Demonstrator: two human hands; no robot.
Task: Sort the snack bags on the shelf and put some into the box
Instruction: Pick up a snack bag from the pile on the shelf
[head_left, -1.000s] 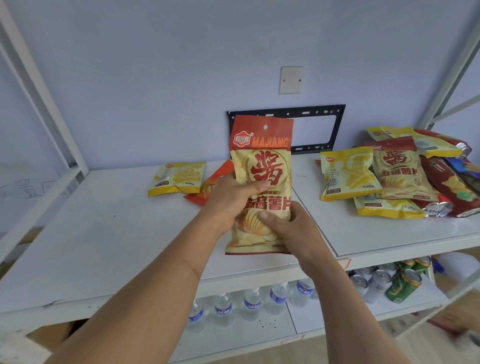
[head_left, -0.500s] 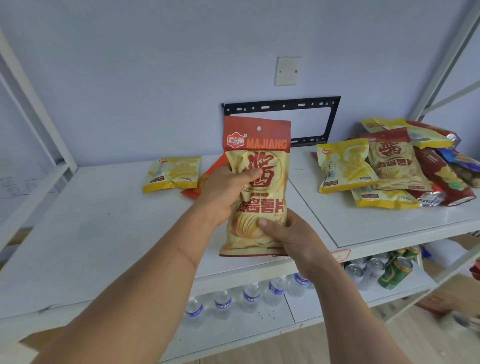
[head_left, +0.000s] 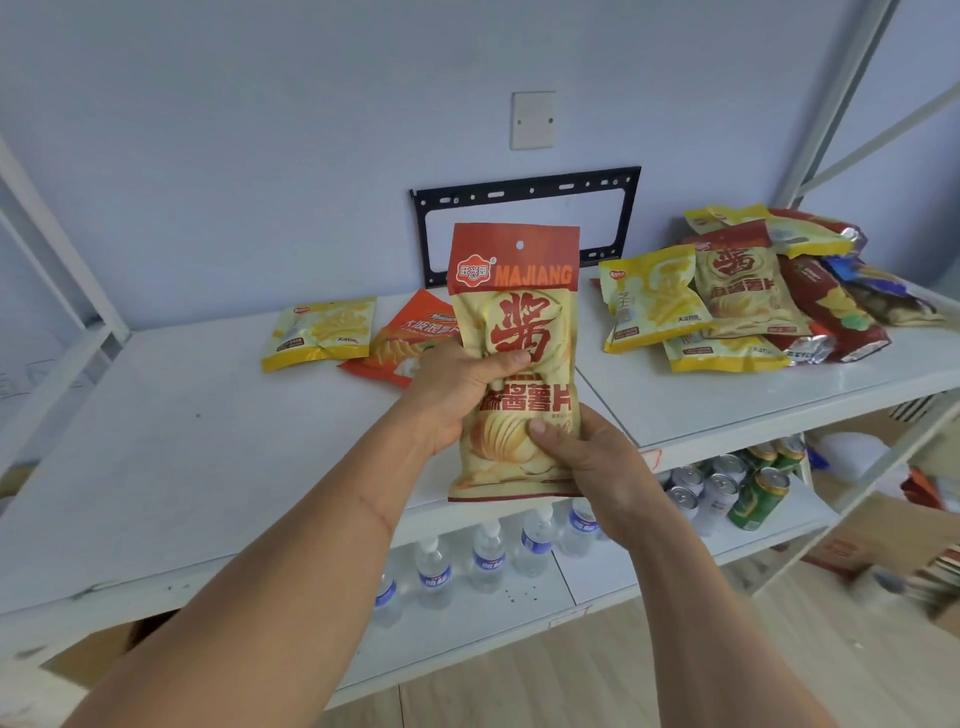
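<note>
**MAJIANG chip bag held upright in both hands**

At the centre of the frame a tall chip bag (head_left: 514, 358) stands upright, its long axis vertical and its printed face toward the camera. The red top band, with a punched hang hole, reads "MAJIANG" beside a round white logo; below it sit a large red Chinese character and a row of red characters over pictured potato chips on the yellow body. The left hand (head_left: 457, 395) grips the bag's left edge at mid-height, thumb curled across the front. The right hand (head_left: 592, 462) pinches the lower right corner, thumb on the front.

Behind it, on the white shelf (head_left: 182, 441), a small yellow bag (head_left: 322, 332) and an orange bag (head_left: 410, 338) lie flat left of centre. At the upper right a pile of snack bags (head_left: 753, 291) includes a second bag of the same red-and-yellow design. The lower shelf holds blue-labelled water bottles (head_left: 488, 561) and drink cans (head_left: 727, 488).
</note>
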